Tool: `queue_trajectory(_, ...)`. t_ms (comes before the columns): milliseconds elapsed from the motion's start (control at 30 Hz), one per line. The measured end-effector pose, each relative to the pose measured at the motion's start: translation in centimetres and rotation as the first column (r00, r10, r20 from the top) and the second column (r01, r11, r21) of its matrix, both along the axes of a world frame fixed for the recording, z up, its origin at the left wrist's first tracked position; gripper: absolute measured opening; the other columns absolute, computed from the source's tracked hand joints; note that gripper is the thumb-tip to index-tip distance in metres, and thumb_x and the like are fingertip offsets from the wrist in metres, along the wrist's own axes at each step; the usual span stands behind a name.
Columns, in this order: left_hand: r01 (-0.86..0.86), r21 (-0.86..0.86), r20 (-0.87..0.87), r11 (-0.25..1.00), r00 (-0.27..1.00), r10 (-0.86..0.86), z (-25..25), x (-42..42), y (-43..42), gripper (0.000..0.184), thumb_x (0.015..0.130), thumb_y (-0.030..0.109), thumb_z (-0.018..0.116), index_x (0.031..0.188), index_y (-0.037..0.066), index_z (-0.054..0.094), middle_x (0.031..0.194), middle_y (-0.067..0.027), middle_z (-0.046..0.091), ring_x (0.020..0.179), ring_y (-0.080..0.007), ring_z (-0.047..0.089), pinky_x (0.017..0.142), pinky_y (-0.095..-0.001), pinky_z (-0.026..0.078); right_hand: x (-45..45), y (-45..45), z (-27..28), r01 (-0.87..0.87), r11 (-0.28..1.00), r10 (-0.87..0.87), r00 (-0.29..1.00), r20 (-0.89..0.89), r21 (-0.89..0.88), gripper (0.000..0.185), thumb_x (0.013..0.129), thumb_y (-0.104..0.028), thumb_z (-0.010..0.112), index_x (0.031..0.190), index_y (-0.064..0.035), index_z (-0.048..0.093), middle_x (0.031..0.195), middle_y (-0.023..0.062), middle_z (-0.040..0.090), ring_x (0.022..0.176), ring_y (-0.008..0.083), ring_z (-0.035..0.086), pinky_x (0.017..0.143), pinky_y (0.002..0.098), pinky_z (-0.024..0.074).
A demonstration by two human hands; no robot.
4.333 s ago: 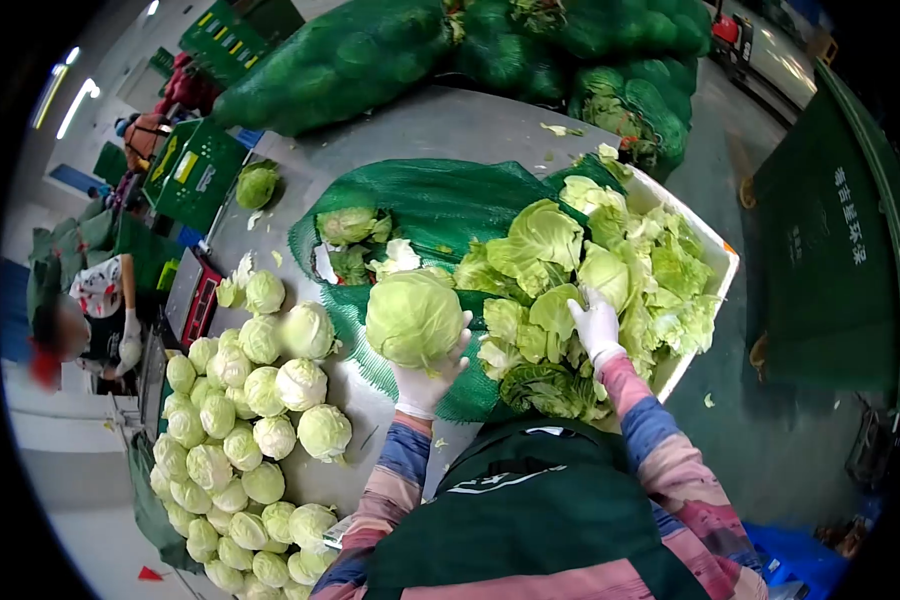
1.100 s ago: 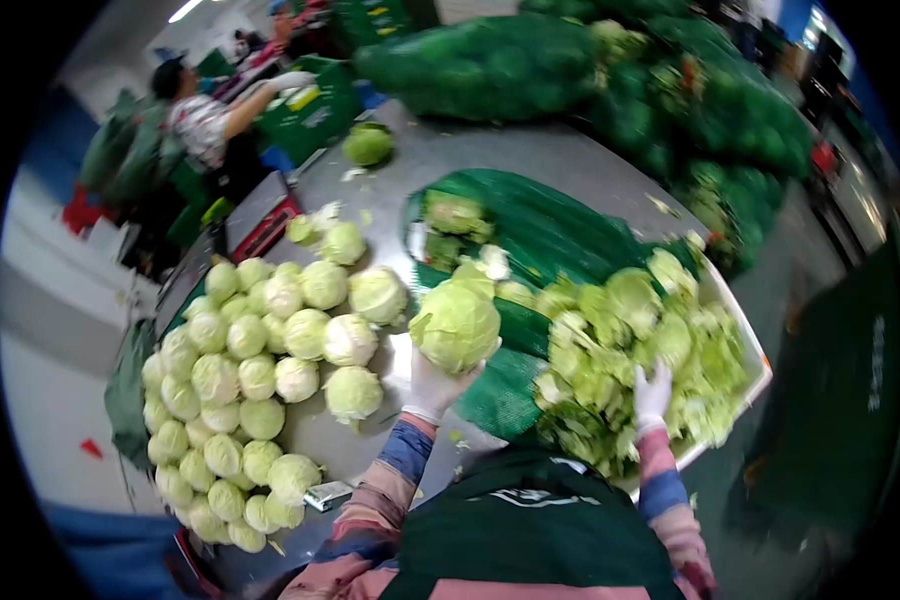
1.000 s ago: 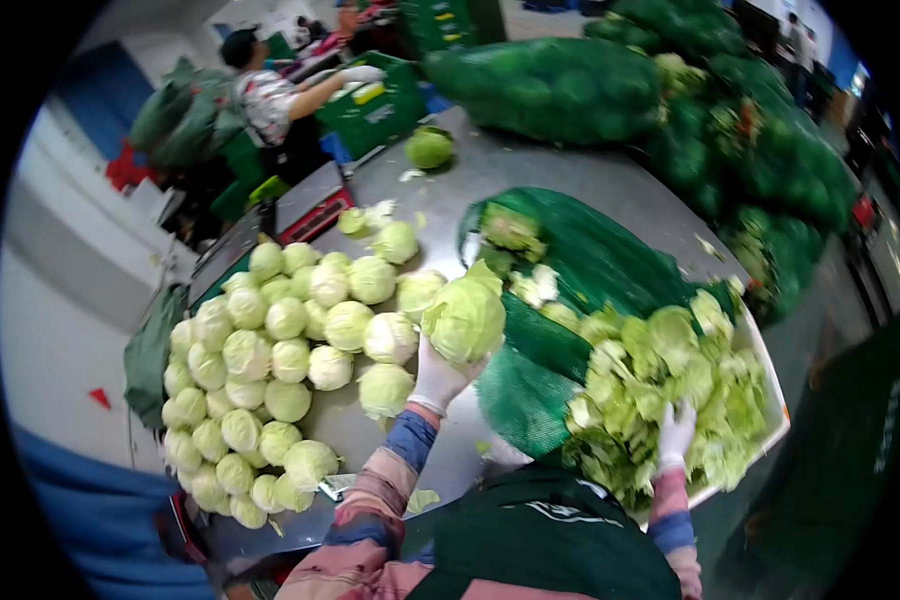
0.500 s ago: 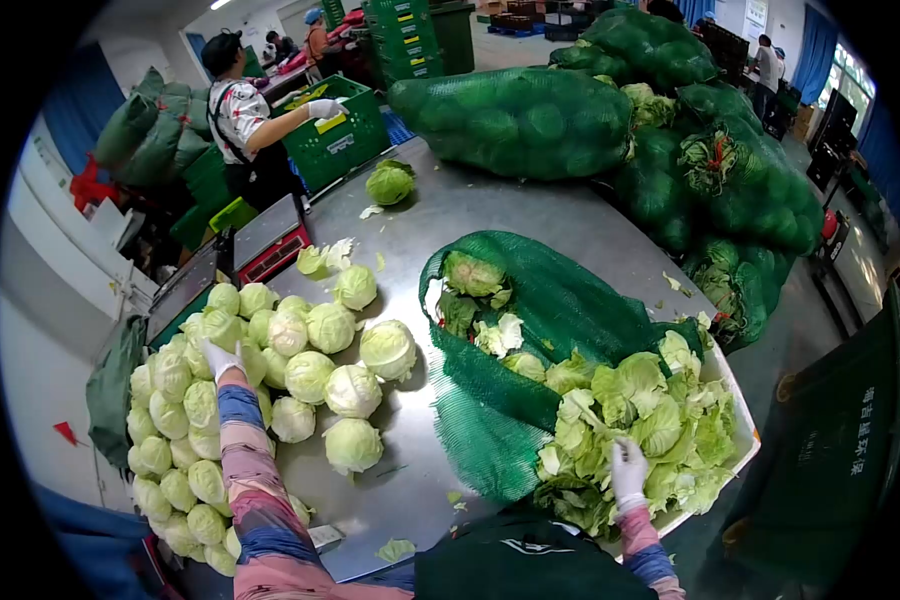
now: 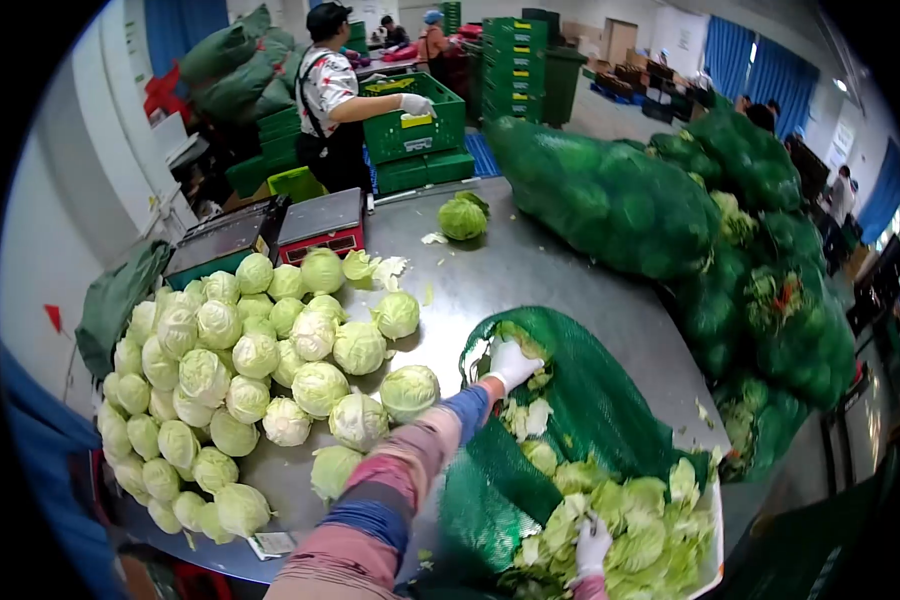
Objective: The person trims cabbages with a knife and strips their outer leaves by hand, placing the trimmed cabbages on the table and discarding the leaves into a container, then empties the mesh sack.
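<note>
My gloved left hand (image 5: 511, 364) reaches into the mouth of the green mesh bag (image 5: 580, 365), its fingers curved round a cabbage (image 5: 526, 338) with loose outer leaves. Part of that cabbage is hidden by the hand and the netting. Over a heap of loose cabbage leaves (image 5: 638, 530) in a white bin (image 5: 716, 545), my gloved right hand (image 5: 592, 546) is closed, fingers curled downward; what it holds, if anything, cannot be made out. Trimmed pale cabbages (image 5: 203, 377) are piled on the left side of the metal table (image 5: 590, 290).
Full mesh sacks of cabbages (image 5: 610, 200) lie at the back right. One leafy cabbage (image 5: 463, 216) sits near the far edge, beside a red scale (image 5: 320, 225). Across the table a person (image 5: 330, 100) has a gloved hand on a green crate (image 5: 417, 135).
My left hand has moved right, from the pile of trimmed cabbages to the cabbage in the mesh bag. My right hand stays over the leaves. The view has turned left.
</note>
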State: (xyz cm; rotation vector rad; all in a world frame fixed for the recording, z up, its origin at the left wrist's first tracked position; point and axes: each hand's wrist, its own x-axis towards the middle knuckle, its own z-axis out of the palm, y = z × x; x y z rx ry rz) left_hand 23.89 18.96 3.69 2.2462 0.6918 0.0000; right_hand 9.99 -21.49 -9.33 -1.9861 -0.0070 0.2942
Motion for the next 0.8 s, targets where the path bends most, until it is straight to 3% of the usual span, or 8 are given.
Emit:
queue_trajectory(67, -0.352, 0.411, 0.264, 0.841, 0.929, 0.259, -6.0, 4.0, -0.8, 0.100, 0.062, 0.044, 0.082, 0.135, -0.007, 0.036, 0.127, -0.0276, 0.053, 0.115, -0.0407, 0.053, 0.097, -0.0436, 0.045, -0.1, 0.2, 0.3, 0.033, 0.999, -0.031, 0.999, -0.039, 0.043, 0.026, 0.093, -0.006, 0.054, 0.117, 0.0007, 0.062, 0.075, 0.0032, 0.064, 0.058, 0.0089, 0.056, 0.049, 0.0235, 0.0502)
queue_trajectory(133, -0.351, 0.108, 0.189, 0.930, 0.926, 0.327, -1.6, 3.3, -1.4, 0.105, 0.059, 0.045, 0.084, 0.138, -0.002, 0.032, 0.124, -0.0263, 0.053, 0.116, -0.0420, 0.051, 0.096, -0.0471, 0.045, -0.2, 0.8, 1.1, 0.082, 0.994, -0.081, 0.996, -0.022, 0.069, 0.021, 0.092, -0.007, 0.056, 0.110, 0.0021, 0.064, 0.071, 0.0057, 0.065, 0.052, 0.0090, 0.056, 0.045, 0.0236, 0.0460)
queue_trajectory(267, -0.554, -0.039, 0.133, 0.831, 0.822, 0.554, -2.1, 4.6, -1.5, 0.118, 0.056, 0.039, 0.086, 0.146, 0.000, 0.020, 0.139, -0.0308, 0.035, 0.128, -0.0429, 0.039, 0.106, -0.0445, 0.038, 0.1, 2.2, 7.2, -0.032, 0.982, -0.008, 0.978, -0.207, -0.188, 0.028, 0.096, -0.022, 0.053, 0.117, -0.0058, 0.063, 0.110, 0.0180, 0.066, 0.102, 0.0299, 0.061, 0.094, 0.0372, 0.0460)
queue_trajectory(433, -0.546, -0.279, 0.354, 0.790, 0.706, 0.613, -6.7, 5.2, 0.4, 0.108, 0.057, 0.018, 0.081, 0.146, 0.005, 0.020, 0.137, -0.0307, 0.032, 0.123, -0.0449, 0.040, 0.107, -0.0450, 0.035, 0.3, 0.3, 1.7, -0.058, 0.932, 0.059, 0.998, -0.007, -0.357, 0.027, 0.095, -0.024, 0.054, 0.110, -0.0058, 0.066, 0.103, 0.0181, 0.068, 0.095, 0.0337, 0.063, 0.086, 0.0392, 0.0490)
queue_trajectory(533, -0.298, -0.643, 0.464, 0.706, 0.581, 0.668, -14.3, 6.1, 3.6, 0.105, 0.061, 0.004, 0.079, 0.146, 0.003, 0.018, 0.131, -0.0195, 0.045, 0.119, -0.0292, 0.048, 0.102, -0.0373, 0.040, 0.3, 0.1, 0.7, -0.056, 0.917, 0.059, 0.998, -0.006, -0.394, 0.028, 0.095, -0.029, 0.053, 0.107, -0.0071, 0.067, 0.099, 0.0197, 0.068, 0.092, 0.0372, 0.063, 0.084, 0.0413, 0.0492)
queue_trajectory(600, -0.233, -0.791, 0.343, 0.566, 0.597, 0.725, -9.8, 3.7, 2.8, 0.096, 0.069, 0.001, 0.075, 0.145, 0.001, 0.016, 0.124, -0.0147, 0.051, 0.112, -0.0224, 0.054, 0.095, -0.0322, 0.046, 0.6, 0.0, 0.4, -0.040, 0.913, 0.037, 0.999, -0.017, -0.405, 0.030, 0.095, -0.031, 0.053, 0.105, -0.0080, 0.068, 0.098, 0.0207, 0.067, 0.091, 0.0390, 0.062, 0.083, 0.0426, 0.0491)
queue_trajectory(733, -0.083, -0.969, 0.067, 0.234, 0.821, 0.567, -9.2, -0.6, 5.0, 0.078, 0.079, 0.010, 0.073, 0.139, 0.010, 0.023, 0.124, -0.0146, 0.049, 0.105, -0.0338, 0.057, 0.083, -0.0474, 0.055, 0.9, -0.5, -2.4, -0.136, 0.797, 0.211, 0.976, 0.060, -0.589, 0.032, 0.093, -0.038, 0.053, 0.103, -0.0109, 0.068, 0.099, 0.0217, 0.067, 0.091, 0.0413, 0.061, 0.083, 0.0461, 0.0487)
queue_trajectory(800, -0.193, -0.961, -0.044, 0.199, 0.815, 0.578, -8.5, -2.7, 4.7, 0.071, 0.079, 0.019, 0.075, 0.133, 0.013, 0.029, 0.121, -0.0131, 0.048, 0.099, -0.0308, 0.056, 0.079, -0.0445, 0.054, 0.7, -0.2, -3.8, 0.118, 0.985, -0.113, 0.992, 0.054, -0.122, 0.015, 0.091, -0.010, 0.058, 0.096, 0.0011, 0.067, 0.062, 0.0054, 0.064, 0.049, 0.0099, 0.056, 0.045, 0.0258, 0.0455)
